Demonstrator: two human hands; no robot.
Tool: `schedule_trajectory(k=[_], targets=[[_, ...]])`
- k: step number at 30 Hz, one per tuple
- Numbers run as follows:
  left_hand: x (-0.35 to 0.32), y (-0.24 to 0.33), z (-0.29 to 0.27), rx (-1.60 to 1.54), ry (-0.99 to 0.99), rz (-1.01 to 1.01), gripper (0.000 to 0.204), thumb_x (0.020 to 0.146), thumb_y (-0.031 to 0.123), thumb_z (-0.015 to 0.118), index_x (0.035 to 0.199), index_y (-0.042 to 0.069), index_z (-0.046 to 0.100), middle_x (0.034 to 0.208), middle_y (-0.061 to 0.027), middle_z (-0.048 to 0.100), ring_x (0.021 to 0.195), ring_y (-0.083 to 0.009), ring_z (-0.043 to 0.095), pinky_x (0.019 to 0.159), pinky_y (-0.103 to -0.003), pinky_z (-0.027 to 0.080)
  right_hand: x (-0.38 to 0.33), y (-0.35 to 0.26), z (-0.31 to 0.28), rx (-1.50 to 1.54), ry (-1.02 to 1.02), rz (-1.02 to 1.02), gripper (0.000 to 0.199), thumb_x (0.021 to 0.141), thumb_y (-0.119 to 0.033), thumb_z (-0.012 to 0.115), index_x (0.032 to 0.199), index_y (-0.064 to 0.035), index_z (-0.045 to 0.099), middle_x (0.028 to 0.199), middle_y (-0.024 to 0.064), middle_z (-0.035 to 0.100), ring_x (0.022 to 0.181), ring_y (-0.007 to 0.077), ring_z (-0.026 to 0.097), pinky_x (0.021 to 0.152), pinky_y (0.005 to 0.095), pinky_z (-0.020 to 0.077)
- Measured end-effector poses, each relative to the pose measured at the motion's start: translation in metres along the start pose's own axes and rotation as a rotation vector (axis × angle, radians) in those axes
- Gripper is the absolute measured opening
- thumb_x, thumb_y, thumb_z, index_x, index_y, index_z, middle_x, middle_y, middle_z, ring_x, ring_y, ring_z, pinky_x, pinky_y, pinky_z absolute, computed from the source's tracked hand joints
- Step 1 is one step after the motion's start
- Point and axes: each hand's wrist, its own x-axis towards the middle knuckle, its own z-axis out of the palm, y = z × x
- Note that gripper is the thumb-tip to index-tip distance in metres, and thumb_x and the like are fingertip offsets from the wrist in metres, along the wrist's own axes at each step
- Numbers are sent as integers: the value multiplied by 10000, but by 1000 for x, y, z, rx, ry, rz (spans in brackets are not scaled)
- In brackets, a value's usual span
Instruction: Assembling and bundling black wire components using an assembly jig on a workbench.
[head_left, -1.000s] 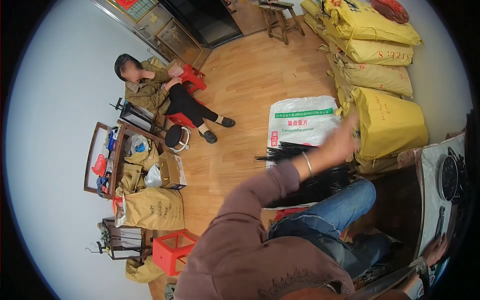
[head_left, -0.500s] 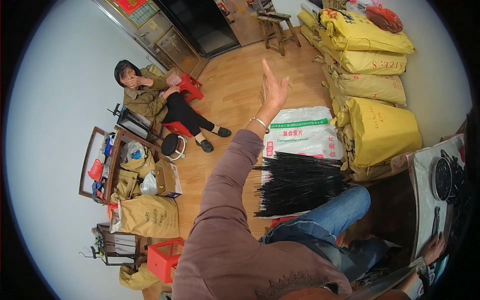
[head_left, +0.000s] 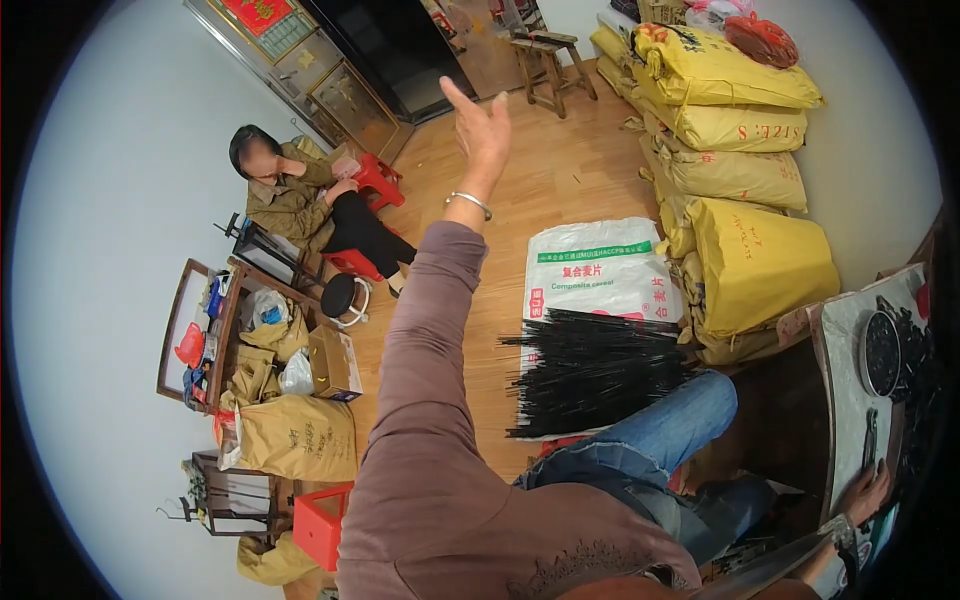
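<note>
My left hand (head_left: 482, 128) is raised out in front over the wood floor. Its fingers stretch away to the upper left with the thumb apart, and nothing is in it. A silver bangle (head_left: 470, 205) circles that wrist. At the far right, my right hand (head_left: 865, 490) lies on a pale-topped table (head_left: 845, 400), its fingers loosely extended. It is beside the near end of a slim dark hand tool (head_left: 871, 440); whether it touches the tool I cannot tell. Beyond the tool stands a round metal bowl (head_left: 881, 352) of small black pieces, with more black pieces strewn alongside.
A heap of thin black rods (head_left: 600, 370) lies on a white woven sack (head_left: 590, 250) before my knee. Yellow sacks (head_left: 765, 265) are stacked at the right wall. A person (head_left: 290, 190) sits at left near red stools (head_left: 378, 182). Below them stand a shelf and a carton (head_left: 335, 362).
My left hand has swung to the left, away from above the white sack. My right hand stays by the tool. The seated person's head has tipped lower.
</note>
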Motion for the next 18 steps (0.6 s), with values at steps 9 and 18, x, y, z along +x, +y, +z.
schedule_trajectory(k=[9, 18], targets=[[-13, 3, 5, 24, -112, -139, 928, 838, 321, 631, 1450, -24, 25, 781, -190, 637, 824, -384, 612, 808, -459, 444, 1, 3, 4, 33, -23, 56, 321, 990, -225, 440, 1246, -65, 550, 1218, 139, 558, 1130, 309, 528, 915, 412, 459], [-33, 27, 22, -81, -181, -21, 899, 858, 322, 614, 1455, -6, 27, 731, -200, 617, 771, -393, 607, 752, -467, 458, 4, -16, -12, 36, -7, 26, 301, 973, -206, 469, 1214, -57, 571, 1169, 137, 586, 1100, 313, 540, 894, 401, 453]])
